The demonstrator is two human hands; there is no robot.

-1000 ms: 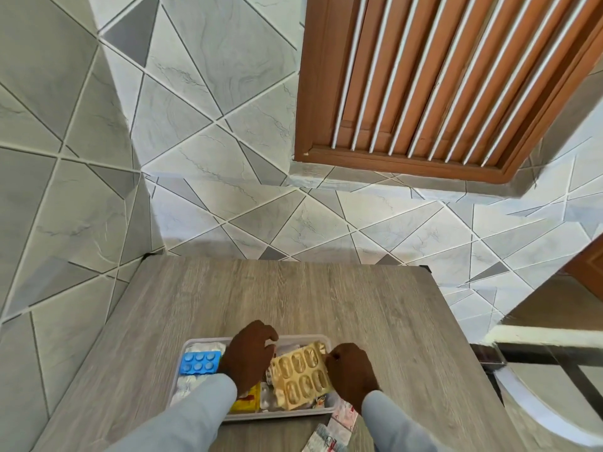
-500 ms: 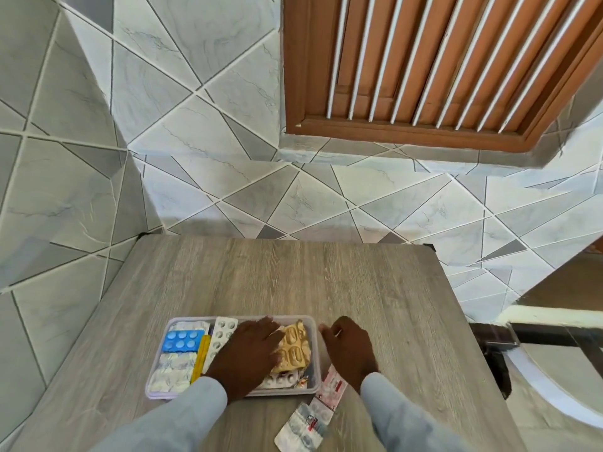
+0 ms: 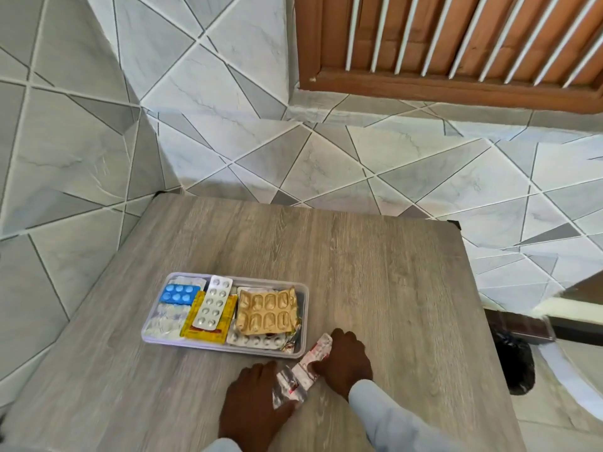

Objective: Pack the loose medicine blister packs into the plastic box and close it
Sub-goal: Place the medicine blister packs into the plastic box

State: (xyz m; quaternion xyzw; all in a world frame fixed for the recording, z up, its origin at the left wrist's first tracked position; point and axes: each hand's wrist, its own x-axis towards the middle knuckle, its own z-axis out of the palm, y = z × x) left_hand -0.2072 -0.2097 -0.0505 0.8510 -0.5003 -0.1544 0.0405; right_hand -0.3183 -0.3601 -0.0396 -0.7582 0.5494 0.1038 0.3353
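I see the box (image 3: 301, 321) open on the counter (image 3: 375, 256), full of blister packs (image 3: 266, 311). At its 5 o'clock corner a loose strip (image 3: 305, 370) lies on the counter. My right hand (image 3: 346, 362) pinches it with curled fingers; my left hand (image 3: 254, 399) touches its near end, grip unclear.

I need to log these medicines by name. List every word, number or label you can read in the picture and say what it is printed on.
No text can be read.
Red-and-white strip at the right hand: red print, too blurred.
Yellow pack in the plastic box: markings too small.
Blue blister, silver blister, gold blister: no lettering visible.
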